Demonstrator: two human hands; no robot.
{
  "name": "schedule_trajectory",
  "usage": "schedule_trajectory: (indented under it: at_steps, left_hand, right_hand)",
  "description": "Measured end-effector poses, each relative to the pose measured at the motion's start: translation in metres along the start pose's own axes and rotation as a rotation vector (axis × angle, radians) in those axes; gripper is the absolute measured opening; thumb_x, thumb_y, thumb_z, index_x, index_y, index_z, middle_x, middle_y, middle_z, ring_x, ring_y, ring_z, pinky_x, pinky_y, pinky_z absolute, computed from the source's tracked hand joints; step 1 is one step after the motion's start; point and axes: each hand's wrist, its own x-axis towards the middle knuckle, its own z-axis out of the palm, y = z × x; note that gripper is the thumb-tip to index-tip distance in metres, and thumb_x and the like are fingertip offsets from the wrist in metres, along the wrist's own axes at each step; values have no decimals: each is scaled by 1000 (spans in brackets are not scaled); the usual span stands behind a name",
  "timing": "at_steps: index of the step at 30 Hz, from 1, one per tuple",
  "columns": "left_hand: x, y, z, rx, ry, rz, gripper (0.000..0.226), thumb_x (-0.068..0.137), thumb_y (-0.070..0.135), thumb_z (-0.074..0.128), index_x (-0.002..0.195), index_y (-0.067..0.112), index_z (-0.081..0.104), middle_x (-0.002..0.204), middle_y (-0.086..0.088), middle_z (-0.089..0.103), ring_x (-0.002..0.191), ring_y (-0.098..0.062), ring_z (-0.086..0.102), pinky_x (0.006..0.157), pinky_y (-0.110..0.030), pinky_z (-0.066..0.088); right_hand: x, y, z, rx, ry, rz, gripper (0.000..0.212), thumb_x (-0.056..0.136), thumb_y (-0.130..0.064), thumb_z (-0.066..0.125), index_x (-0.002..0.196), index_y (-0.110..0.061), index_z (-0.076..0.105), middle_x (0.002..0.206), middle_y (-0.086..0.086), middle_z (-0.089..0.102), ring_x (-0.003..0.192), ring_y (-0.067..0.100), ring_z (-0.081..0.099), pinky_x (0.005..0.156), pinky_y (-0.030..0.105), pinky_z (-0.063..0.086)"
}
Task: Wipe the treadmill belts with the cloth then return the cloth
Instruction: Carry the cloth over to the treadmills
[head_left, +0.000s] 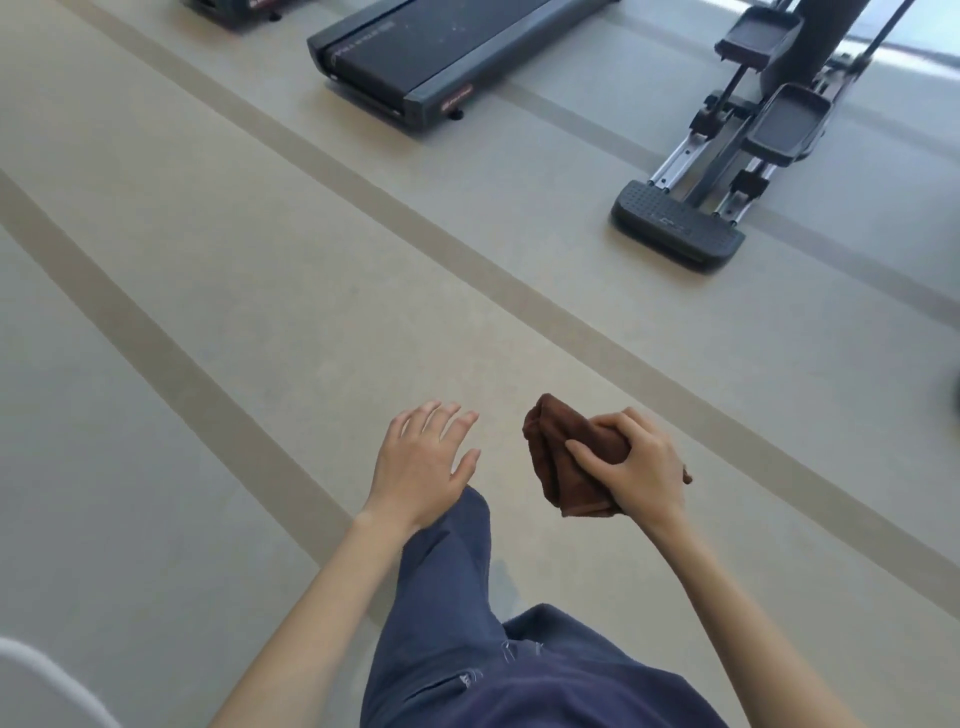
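My right hand (636, 467) grips a folded brown cloth (558, 457) in the air, low in the middle of the view. My left hand (423, 465) hovers to the left of it with fingers spread and nothing in it. A dark treadmill (441, 57) with a black belt lies on the floor at the top centre, well ahead of both hands. The rear corner of a second treadmill (234, 10) shows at the top left edge.
An elliptical trainer (737, 150) with black pedals and a ribbed foot plate stands at the upper right. Grey floor with tan stripes stretches between me and the machines. My leg in blue trousers (457, 623) steps forward below the hands. A white curved object (31, 675) sits at bottom left.
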Motion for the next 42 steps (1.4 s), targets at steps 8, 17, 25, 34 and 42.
schedule_trajectory:
  at_steps: [8, 17, 25, 34, 42]
  left_hand:
    - [152, -94, -43, 0, 55, 51, 41, 92, 37, 46, 127, 18, 54, 128, -4, 57, 124, -26, 47, 100, -41, 37]
    - [271, -173, -69, -5, 33, 75, 43, 91, 36, 42, 128, 18, 54, 128, -4, 57, 124, -27, 47, 100, -42, 38]
    - [390, -221, -57, 4, -47, 21, 44, 96, 36, 39, 137, 20, 43, 140, -2, 47, 132, -24, 37, 106, -39, 29]
    - [588, -264, -104, 23, 69, -21, 42, 95, 34, 41, 134, 20, 47, 137, -1, 50, 130, -22, 40, 106, -38, 29]
    - [699, -311, -112, -43, 140, -21, 45, 90, 34, 34, 123, 14, 59, 123, -6, 61, 118, -26, 54, 97, -41, 42]
  right_hand:
    - [158, -61, 34, -41, 93, -25, 18, 69, -32, 80, 78, -25, 67, 76, -11, 59, 81, 15, 56, 79, 42, 44]
    - [289, -113, 89, 26, 147, -56, 30, 71, -32, 75, 96, -30, 59, 82, -17, 57, 81, 5, 51, 79, 37, 40]
    - [423, -111, 114, 6, 24, -118, 19, 79, -22, 72, 97, -27, 69, 86, -6, 60, 82, 14, 57, 82, 43, 43]
    - [633, -127, 120, -47, 28, -192, 16, 74, -23, 77, 87, -28, 70, 79, -8, 56, 78, 14, 56, 77, 35, 39]
    - [762, -134, 163, -85, -9, -169, 16, 73, -26, 77, 86, -31, 68, 79, -13, 55, 79, 9, 55, 77, 31, 34]
